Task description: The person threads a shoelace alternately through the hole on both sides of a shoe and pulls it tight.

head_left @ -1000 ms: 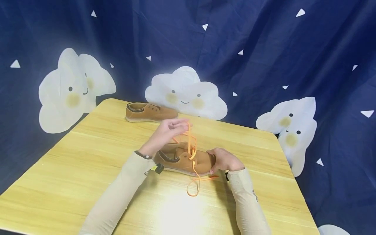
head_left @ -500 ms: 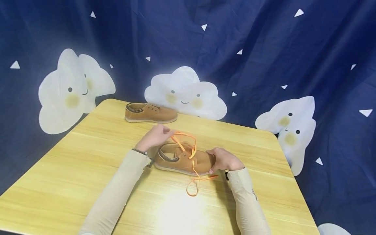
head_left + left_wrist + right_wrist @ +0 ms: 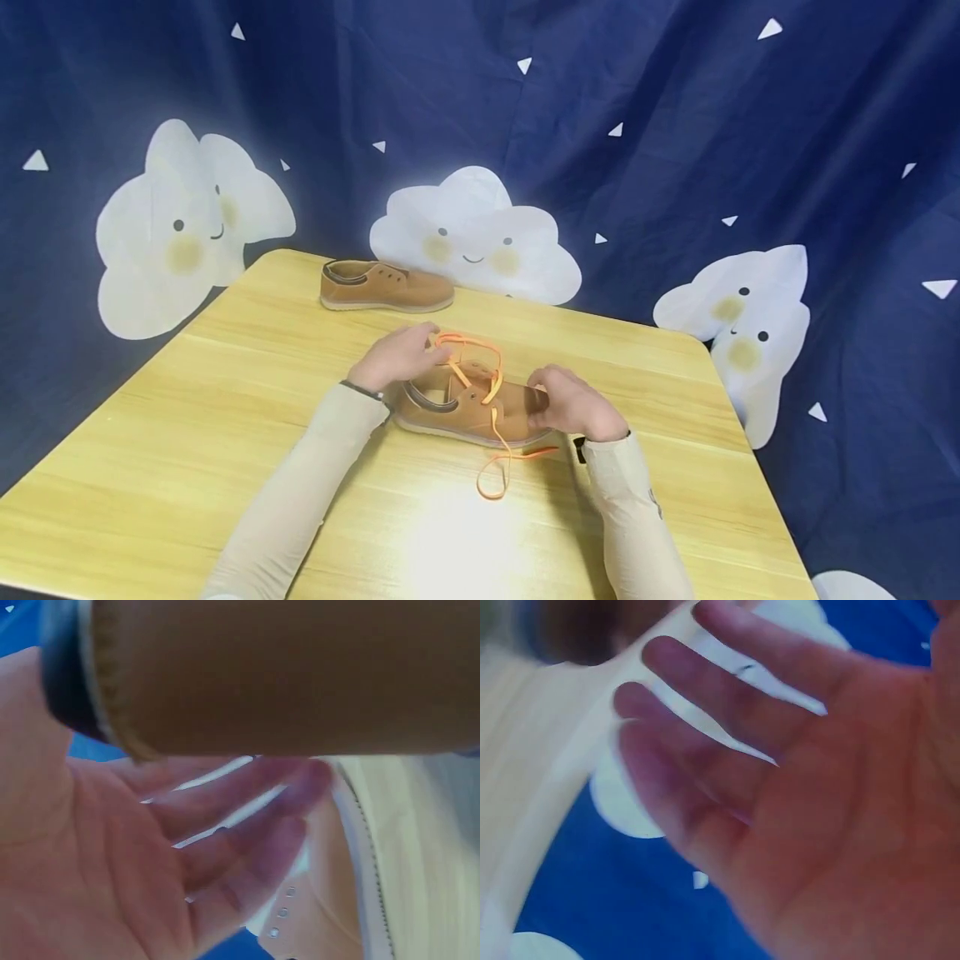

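Observation:
A brown low shoe (image 3: 457, 417) lies on its sole on the table, toe to the right. An orange shoelace (image 3: 496, 417) is threaded through its front eyelets. One end loops on the table on the near side, and the rest arches over the shoe's tongue. My left hand (image 3: 401, 354) hovers above the shoe's opening, fingertips right beside the lace; its fingers (image 3: 247, 855) are spread and loosely bent, holding nothing. At the toe is my right hand (image 3: 577, 404), its fingers (image 3: 720, 697) apart and relaxed. The toe tip is partly hidden behind that hand.
A second brown shoe (image 3: 386, 287), without a lace, stands near the far left edge of the wooden table (image 3: 187, 433). Behind the table hangs a dark blue curtain (image 3: 450, 83) with white clouds and triangles.
My left hand has drawn the lace up and leftward, lowered it and let go above the shoe's opening. My right hand has loosened its grip on the toe.

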